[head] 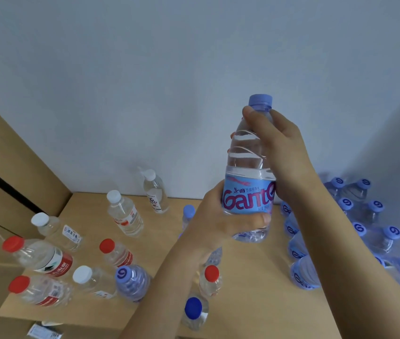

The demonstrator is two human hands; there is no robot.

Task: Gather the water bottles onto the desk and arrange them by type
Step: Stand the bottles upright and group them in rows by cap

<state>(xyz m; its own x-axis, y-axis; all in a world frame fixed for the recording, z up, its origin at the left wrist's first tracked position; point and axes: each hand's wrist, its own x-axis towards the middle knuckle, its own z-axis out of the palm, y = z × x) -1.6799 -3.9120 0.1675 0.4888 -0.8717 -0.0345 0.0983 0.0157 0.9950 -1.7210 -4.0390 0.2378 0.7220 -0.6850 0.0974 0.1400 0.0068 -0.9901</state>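
Note:
Both my hands hold one blue-labelled Ganten bottle [249, 167] upright in the air above the desk [250, 297]. My left hand [221, 218] grips its lower body around the label. My right hand [274, 140] grips its neck just under the light-blue cap. On the desk's left stand several bottles with red caps [40, 258] and white caps [125, 214]. A cluster of several blue-capped Ganten bottles [365, 231] fills the right side. One more Ganten bottle [132, 281] stands among the left group.
A dark-blue-capped bottle [194, 311] and a small red-capped bottle [210, 280] stand near the front edge under my left forearm. The grey wall runs behind the desk. A wooden cabinet [10, 167] rises at the left. A small box [43, 332] lies below the desk's front-left corner.

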